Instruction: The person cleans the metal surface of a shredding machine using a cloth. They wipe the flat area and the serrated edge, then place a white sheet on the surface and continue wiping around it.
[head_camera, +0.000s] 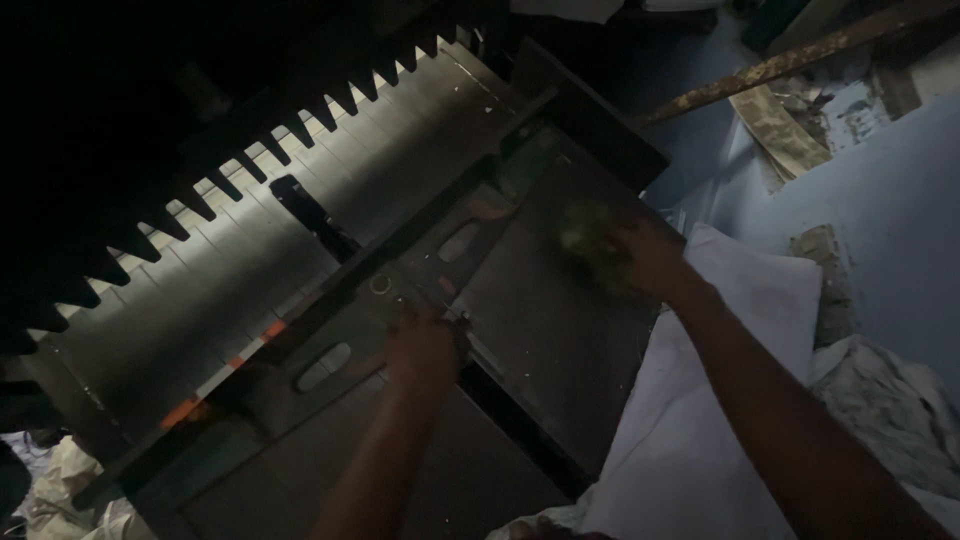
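My left hand (420, 350) presses flat on the long metal bar (400, 290), likely steadying it, fingers unclear in the dark, while my right hand (650, 262) clutches a green wad (588, 240) against the cutter counter (540, 330) on the right.

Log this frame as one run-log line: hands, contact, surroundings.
left hand: on long metal bar | right hand: grips green wad on machine table | white sheets at right

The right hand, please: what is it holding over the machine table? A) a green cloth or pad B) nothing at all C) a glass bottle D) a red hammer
A: the right hand closes on a blurred green cloth or pad pressed to the grey machine table.
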